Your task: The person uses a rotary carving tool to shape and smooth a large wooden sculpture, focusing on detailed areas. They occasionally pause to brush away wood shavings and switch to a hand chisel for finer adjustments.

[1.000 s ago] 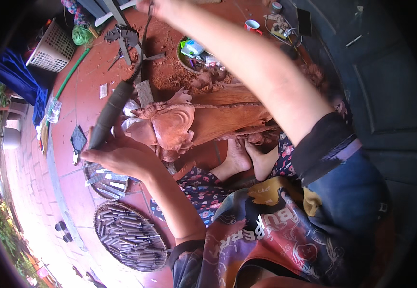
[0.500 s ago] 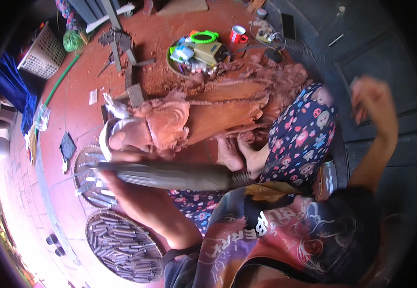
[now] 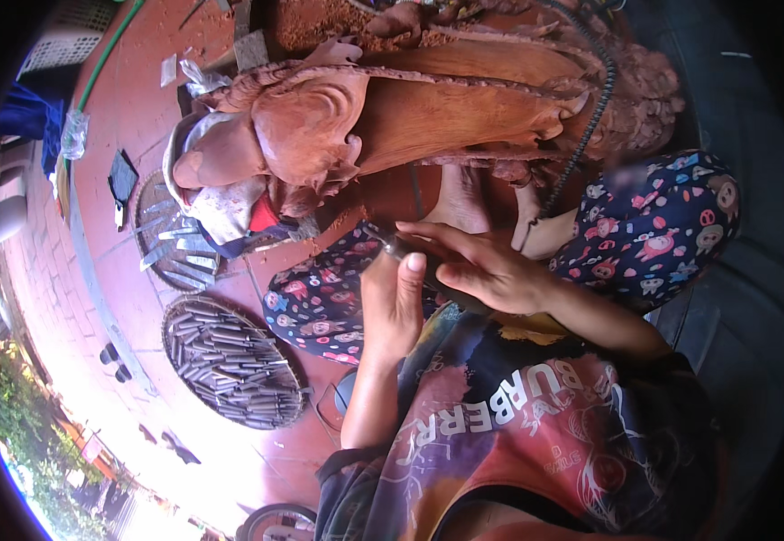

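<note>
In front of my shirt, both hands hold a dark power carving handpiece [image 3: 421, 255], which points up and to the left with its metal nose showing. My left hand [image 3: 392, 302] is wrapped around it near the nose, thumb raised along the side. From the right, my right hand [image 3: 496, 275] grips it with the fingers over the top; much of the body is hidden. Beyond my feet lies a large reddish-brown wood carving [image 3: 455, 108] with smooth folds and ragged edges. Cloths [image 3: 230, 203] sit bunched under its left end.
Left of my knee stand a round basket of flat metal blades [image 3: 184, 243] and a larger basket packed with dark rods [image 3: 230, 365]. A black coiled cord [image 3: 601, 108] crosses the carving's right part. Wood shavings [image 3: 306, 22] cover the tiles behind it.
The handpiece has come from the left, held in my left hand, to before my chest. My right hand has swung in from the right and closed on it. The view has tipped downward.
</note>
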The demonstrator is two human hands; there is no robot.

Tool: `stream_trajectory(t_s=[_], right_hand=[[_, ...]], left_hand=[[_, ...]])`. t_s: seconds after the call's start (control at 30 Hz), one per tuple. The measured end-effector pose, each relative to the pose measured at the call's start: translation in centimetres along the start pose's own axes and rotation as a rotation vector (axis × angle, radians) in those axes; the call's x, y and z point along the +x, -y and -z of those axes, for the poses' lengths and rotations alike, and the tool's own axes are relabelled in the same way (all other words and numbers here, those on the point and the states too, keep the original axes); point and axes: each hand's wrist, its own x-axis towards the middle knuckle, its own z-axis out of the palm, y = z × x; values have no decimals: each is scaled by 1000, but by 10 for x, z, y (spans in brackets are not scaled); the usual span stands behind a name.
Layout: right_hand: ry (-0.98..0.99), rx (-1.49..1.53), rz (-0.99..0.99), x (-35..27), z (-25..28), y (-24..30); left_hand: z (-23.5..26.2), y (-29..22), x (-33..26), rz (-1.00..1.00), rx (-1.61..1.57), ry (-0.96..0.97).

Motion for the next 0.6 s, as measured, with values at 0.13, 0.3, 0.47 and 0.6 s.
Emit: stream_trajectory(t_s=[0.13, 0.3, 0.47, 0.6], right_hand=[[-30, 285, -305, 12, -9, 20], [-116, 53, 0, 29, -16, 13], [-166, 18, 135, 32, -16, 12], [-123, -25, 154, 32, -13, 8]], left_hand=[[9, -10, 10, 229, -11, -37], [7, -11, 18, 255, -148, -471], [1, -8, 13, 278, -372, -487], [-2, 3, 9, 312, -382, -521]])
